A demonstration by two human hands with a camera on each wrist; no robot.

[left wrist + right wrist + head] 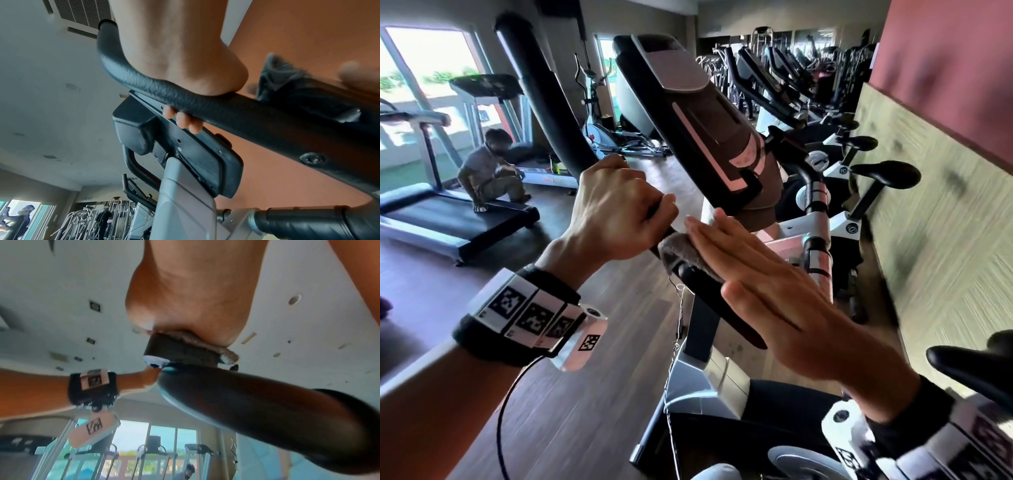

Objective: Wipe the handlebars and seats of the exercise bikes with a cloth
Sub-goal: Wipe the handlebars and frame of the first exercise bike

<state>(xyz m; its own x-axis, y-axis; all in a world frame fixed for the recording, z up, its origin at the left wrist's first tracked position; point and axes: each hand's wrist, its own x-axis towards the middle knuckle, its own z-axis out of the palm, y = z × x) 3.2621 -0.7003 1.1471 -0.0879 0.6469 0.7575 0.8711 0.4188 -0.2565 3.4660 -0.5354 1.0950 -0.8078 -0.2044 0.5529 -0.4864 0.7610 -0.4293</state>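
Note:
A black padded handlebar [541, 96] of the nearest exercise bike rises to the upper left. My left hand [613, 209] grips it, fingers curled round the bar [185, 100] with fingertips [183, 120] showing underneath. Just below that grip, a grey-brown cloth [681, 253] lies over the bar. My right hand [767, 281] presses flat on the cloth with straight fingers. In the right wrist view the palm [185, 305] sits on the cloth [197, 340] atop the bar [246, 395]. The bike's console [698, 126] stands just behind my hands.
A row of more bikes with black seats [887, 173] runs along the right wall [935, 192]. A black seat [976, 363] is at the lower right. Treadmills [448, 212] stand at the left, with a crouching person [489, 171] beside one. Wood floor [585, 394] lies below.

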